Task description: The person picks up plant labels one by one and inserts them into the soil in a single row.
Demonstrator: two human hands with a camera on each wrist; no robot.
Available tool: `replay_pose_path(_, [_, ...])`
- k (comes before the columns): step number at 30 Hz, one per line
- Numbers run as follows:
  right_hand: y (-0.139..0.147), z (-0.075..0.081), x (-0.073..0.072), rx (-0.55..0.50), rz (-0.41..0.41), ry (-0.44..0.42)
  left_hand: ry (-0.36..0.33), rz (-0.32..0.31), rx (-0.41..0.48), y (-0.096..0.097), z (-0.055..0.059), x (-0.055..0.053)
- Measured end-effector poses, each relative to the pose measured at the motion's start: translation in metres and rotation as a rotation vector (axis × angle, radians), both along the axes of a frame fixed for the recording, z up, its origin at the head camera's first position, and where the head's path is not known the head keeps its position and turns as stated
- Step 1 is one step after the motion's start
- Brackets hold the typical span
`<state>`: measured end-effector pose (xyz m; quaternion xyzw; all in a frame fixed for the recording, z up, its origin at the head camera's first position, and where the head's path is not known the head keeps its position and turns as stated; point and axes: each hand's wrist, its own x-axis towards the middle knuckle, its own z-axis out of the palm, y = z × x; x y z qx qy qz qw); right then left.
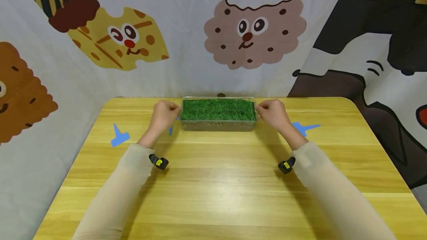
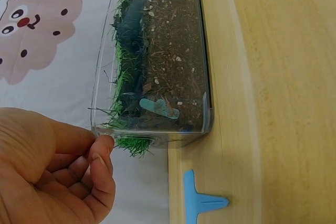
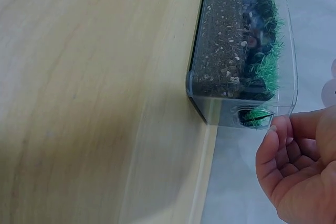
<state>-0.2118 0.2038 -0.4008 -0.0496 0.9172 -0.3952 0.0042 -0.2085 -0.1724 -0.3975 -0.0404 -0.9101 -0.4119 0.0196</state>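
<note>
At far edge of yellow wood-grain table (image 1: 213, 192): clear rectangular plastic box (image 1: 218, 126), brown soil (image 2: 176, 35) under green grass-like turf (image 1: 218, 109). Left hand (image 1: 163, 116), right hand (image 1: 274, 115) each pinching box near top of own end, thumb to finger. Risk: box looks heavy; 2 small grips slipping, or uneven pull, could tip it, spilling soil.

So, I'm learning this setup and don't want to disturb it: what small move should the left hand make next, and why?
Probably have the left hand gently tuck the green grass mat inward: in the left wrist view its blades bristle out at that end of the clear rectangular plastic box, and the fingertips are right by its upper corner.
</note>
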Motion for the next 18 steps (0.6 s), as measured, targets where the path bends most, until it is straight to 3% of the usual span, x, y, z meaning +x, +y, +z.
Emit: replay_pose_path(18, [0.008,-0.001,0.017,-0.004,0.0,-0.003,-0.01,-0.024,0.011,0.003,0.001,0.015])
